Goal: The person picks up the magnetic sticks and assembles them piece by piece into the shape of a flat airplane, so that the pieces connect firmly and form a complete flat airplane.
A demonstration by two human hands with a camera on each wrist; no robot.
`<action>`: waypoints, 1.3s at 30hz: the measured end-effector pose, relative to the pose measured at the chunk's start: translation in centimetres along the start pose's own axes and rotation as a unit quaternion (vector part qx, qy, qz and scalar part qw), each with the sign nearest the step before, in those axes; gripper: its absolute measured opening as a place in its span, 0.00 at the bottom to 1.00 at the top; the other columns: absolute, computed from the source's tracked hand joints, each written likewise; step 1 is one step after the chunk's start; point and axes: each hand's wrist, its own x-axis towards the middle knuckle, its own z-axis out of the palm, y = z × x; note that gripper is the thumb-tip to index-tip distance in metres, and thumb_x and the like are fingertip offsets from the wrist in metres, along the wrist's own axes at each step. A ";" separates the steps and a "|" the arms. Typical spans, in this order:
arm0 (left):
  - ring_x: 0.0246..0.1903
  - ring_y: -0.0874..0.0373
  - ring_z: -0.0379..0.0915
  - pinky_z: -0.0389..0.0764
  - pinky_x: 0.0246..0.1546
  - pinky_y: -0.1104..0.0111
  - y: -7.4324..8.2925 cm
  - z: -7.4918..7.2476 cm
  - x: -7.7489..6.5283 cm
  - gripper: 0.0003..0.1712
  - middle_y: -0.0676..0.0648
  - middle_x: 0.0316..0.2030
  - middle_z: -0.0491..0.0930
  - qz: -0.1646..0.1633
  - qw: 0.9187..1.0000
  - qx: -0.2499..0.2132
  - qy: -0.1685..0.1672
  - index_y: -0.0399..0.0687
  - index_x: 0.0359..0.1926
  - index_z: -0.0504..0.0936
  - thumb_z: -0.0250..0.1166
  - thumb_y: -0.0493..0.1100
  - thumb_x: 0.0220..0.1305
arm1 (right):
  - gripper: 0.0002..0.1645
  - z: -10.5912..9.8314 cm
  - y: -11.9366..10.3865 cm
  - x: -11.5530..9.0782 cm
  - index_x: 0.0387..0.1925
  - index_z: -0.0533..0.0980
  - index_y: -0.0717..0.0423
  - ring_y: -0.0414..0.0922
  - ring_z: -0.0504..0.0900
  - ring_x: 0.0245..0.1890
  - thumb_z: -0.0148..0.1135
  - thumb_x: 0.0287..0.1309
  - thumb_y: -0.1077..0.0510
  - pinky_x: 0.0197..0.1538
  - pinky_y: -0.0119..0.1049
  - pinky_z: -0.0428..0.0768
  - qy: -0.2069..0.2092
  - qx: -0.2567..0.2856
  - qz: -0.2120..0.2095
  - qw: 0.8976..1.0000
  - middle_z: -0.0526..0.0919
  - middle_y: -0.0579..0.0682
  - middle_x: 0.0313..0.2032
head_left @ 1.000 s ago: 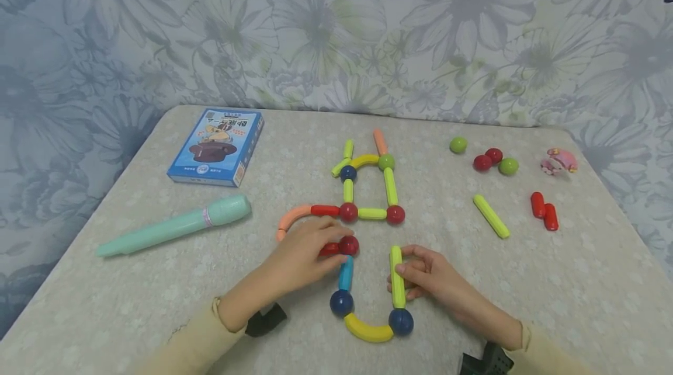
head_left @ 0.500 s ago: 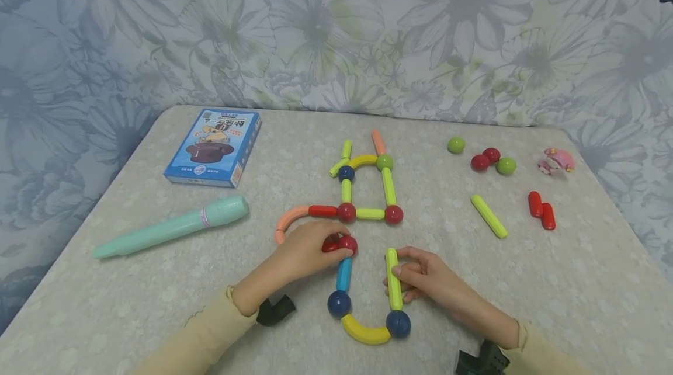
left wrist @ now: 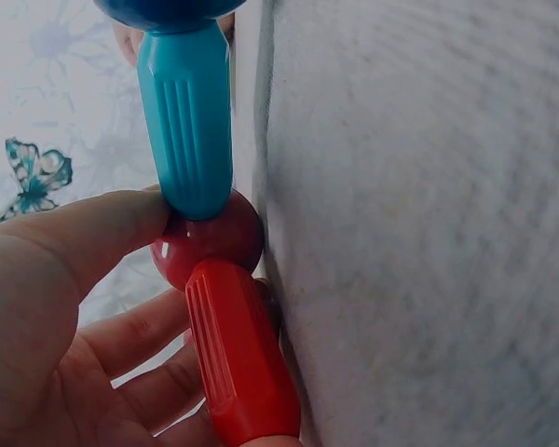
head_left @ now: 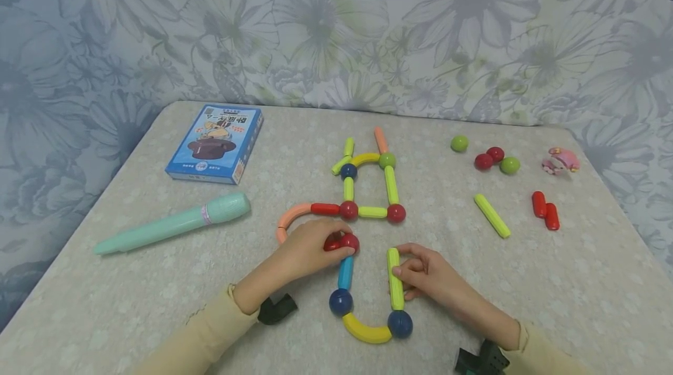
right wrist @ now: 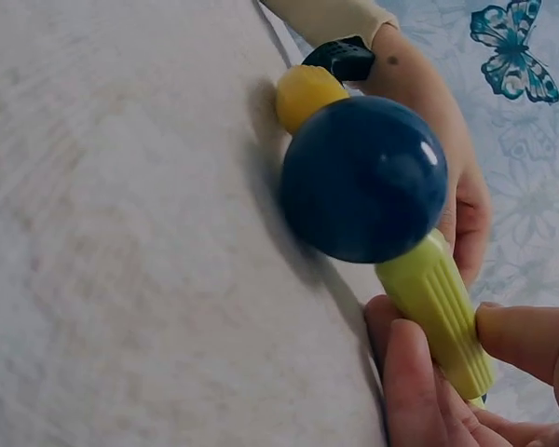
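My left hand (head_left: 310, 249) pinches a red ball (head_left: 349, 242) between thumb and fingers. A short red rod (left wrist: 242, 354) and a blue rod (left wrist: 186, 121) join that ball. The blue rod runs down to a dark blue ball (head_left: 341, 302), from which a curved yellow rod (head_left: 366, 330) leads to a second dark blue ball (right wrist: 363, 179). A yellow-green rod (head_left: 395, 278) stands off this second ball, and my right hand (head_left: 428, 273) grips it between thumb and fingers. Beyond lies a joined frame of rods with a red ball (head_left: 396, 213) at its near right corner.
Loose at the right are a yellow-green rod (head_left: 492, 215), short red rods (head_left: 538, 204), several green and red balls (head_left: 484, 162) and a pink figure (head_left: 564, 159). At the left lie a blue box (head_left: 214, 144) and a mint-green pen-shaped case (head_left: 173, 224).
My left hand's fingers have drawn in around the red ball, with the thumb now at the ball and the top of the blue rod. The right hand keeps its grip with little movement.
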 end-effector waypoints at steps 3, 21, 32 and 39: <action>0.35 0.62 0.70 0.72 0.36 0.68 0.0 0.0 0.1 0.19 0.56 0.35 0.77 0.000 1.000 -0.003 0.001 0.52 0.49 0.79 0.68 0.51 0.57 | 0.34 -0.1 -0.1 0.1 0.61 0.59 0.71 0.46 0.79 0.32 0.60 0.62 0.56 0.33 0.40 0.80 -0.002 -0.008 -0.006 1.000 0.80 0.53 0.30; 0.40 0.59 0.72 0.74 0.41 0.67 1.5 -0.6 -0.5 0.22 0.51 0.43 0.79 0.023 0.999 0.033 0.033 0.46 0.50 0.81 0.69 0.49 0.57 | 0.22 -2.1 -0.6 0.8 0.51 0.67 0.69 0.46 0.79 0.27 0.57 0.64 0.57 0.26 0.34 0.77 -0.052 -0.010 -0.026 0.998 0.79 0.54 0.29; 0.45 0.69 0.72 0.73 0.43 0.72 5.3 0.5 -3.1 0.20 0.58 0.49 0.78 0.104 0.984 -0.090 -0.113 0.51 0.56 0.78 0.63 0.47 0.63 | 0.18 -2.5 -0.3 0.8 0.48 0.68 0.68 0.44 0.79 0.28 0.56 0.64 0.57 0.27 0.31 0.77 -0.090 0.030 -0.018 0.995 0.81 0.53 0.30; 0.43 0.72 0.72 0.73 0.40 0.76 4.6 1.6 -2.4 0.21 0.59 0.48 0.78 0.131 0.973 -0.129 -0.137 0.52 0.58 0.76 0.62 0.45 0.64 | 0.18 -2.8 -0.6 1.0 0.48 0.68 0.67 0.43 0.79 0.29 0.56 0.64 0.57 0.27 0.31 0.77 -0.097 0.029 -0.010 0.995 0.80 0.53 0.30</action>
